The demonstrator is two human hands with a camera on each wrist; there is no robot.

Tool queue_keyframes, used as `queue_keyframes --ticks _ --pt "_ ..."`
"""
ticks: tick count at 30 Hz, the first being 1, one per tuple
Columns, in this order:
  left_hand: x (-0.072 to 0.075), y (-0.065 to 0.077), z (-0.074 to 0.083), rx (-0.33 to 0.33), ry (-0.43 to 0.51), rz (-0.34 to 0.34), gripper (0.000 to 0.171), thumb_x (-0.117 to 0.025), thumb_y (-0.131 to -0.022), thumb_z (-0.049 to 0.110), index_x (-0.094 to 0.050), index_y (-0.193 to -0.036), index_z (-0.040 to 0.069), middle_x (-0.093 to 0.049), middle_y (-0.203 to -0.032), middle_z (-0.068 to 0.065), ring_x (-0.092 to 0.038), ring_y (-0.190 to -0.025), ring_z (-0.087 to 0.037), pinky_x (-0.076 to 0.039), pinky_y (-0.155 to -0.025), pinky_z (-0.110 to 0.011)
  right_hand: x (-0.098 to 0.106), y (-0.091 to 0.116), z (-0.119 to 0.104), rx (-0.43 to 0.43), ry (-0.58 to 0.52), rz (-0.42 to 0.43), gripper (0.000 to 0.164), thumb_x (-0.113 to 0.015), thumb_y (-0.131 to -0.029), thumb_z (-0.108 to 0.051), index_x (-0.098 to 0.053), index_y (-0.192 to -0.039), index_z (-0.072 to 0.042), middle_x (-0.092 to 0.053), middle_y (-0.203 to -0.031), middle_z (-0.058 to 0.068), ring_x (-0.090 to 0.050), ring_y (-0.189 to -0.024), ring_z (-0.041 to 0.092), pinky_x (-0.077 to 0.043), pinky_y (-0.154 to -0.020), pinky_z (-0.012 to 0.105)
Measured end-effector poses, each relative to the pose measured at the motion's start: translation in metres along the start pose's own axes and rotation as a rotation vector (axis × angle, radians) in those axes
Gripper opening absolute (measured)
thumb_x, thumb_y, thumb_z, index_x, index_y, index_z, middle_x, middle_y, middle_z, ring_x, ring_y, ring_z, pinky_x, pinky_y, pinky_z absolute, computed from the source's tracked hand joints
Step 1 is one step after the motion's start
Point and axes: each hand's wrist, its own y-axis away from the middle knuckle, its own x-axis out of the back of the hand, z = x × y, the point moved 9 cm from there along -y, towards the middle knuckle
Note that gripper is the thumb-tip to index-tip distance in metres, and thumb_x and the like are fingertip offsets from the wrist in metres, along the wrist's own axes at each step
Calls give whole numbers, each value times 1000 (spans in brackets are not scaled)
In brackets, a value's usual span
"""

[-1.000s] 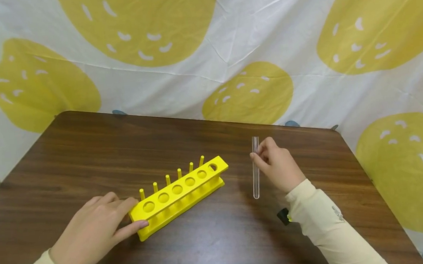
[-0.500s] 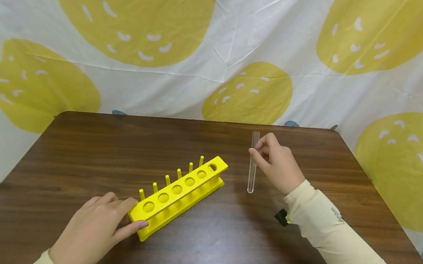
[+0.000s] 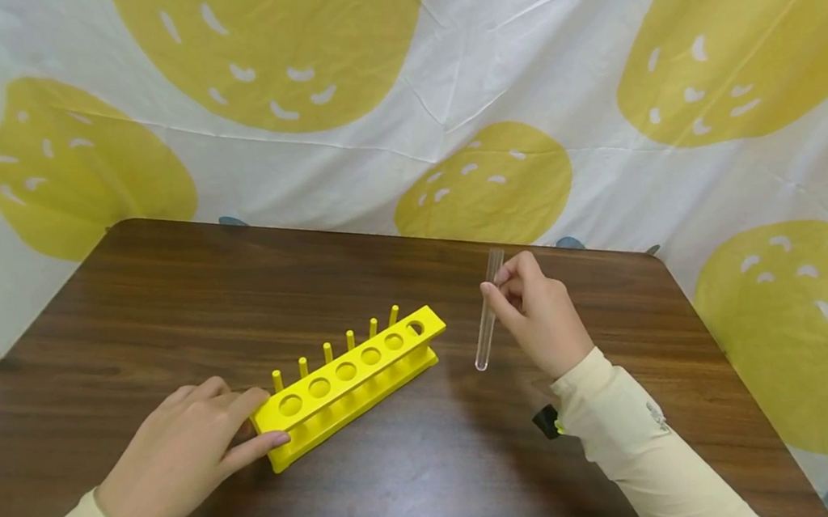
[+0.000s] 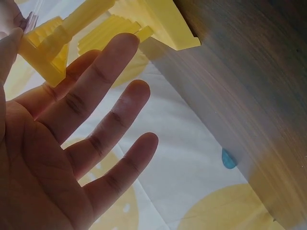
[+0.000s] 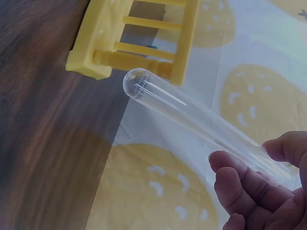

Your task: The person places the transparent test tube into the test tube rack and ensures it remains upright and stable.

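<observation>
A yellow test tube rack stands on the table, its row of round holes facing up and a row of pegs along its far side. My left hand holds the near left end between thumb and index finger; in the left wrist view the other fingers extend away from the rack. To the right of the rack, my right hand pinches a clear test tube near its upper end. The tube tilts, its rounded bottom pointing down and left toward the rack. In the right wrist view the tube looks see-through, with nothing visible inside.
Beneath everything is a dark wood-grain table. A white cloth with large yellow fruit shapes hangs behind the table's far edge. A small black object shows at the right sleeve's cuff.
My right hand has moved slightly left and away from me with the test tube. The tube has gone from upright to tilted, its bottom swinging toward the rack. Left hand and rack have stayed put.
</observation>
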Motion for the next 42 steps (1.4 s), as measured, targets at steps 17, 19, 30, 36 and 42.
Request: queue_keyframes --ticks 17,19,30,36,42 --pt "5 0 3 -27 -14 39 35 -75 -89 55 -67 -94 21 -48 -68 17 -41 -70 -11 -43 -62 -33 14 -4 -25 101 -78 114 18 -65 -103 -11 -49 -106 -2 -70 -76 4 -54 -61 15 -43 -59 24" --pt "5 -1 3 -28 -15 39 35 -74 -89 56 -67 -94 22 -49 -68 16 -42 -70 -11 -43 -62 -34 14 -3 -28 114 -89 123 18 -65 -102 -9 -49 -106 -1 -70 -76 4 -55 -61 15 -44 -60 23" --pt "6 -3 4 -27 -9 41 35 -75 -89 54 -68 -95 20 -52 -70 14 -43 -71 -11 -43 -62 -33 14 -5 -45 212 -130 147 20 -64 -102 -5 -46 -108 1 -75 -87 10 -66 -66 16 -54 -63 28" --pt "2 -1 3 -25 -13 42 36 -74 -88 56 -68 -95 21 -50 -69 16 -43 -71 -11 -43 -61 -33 10 -4 -54 283 -103 151 23 -66 -101 -5 -46 -109 1 -75 -88 10 -62 -65 12 -49 -59 26" --pt "3 2 3 -20 -19 49 38 -75 -88 56 -69 -95 20 -50 -70 15 -42 -70 -10 -44 -62 -33 3 -8 -57 283 -115 134 23 -67 -100 -7 -47 -109 1 -75 -92 11 -69 -75 14 -52 -64 30"
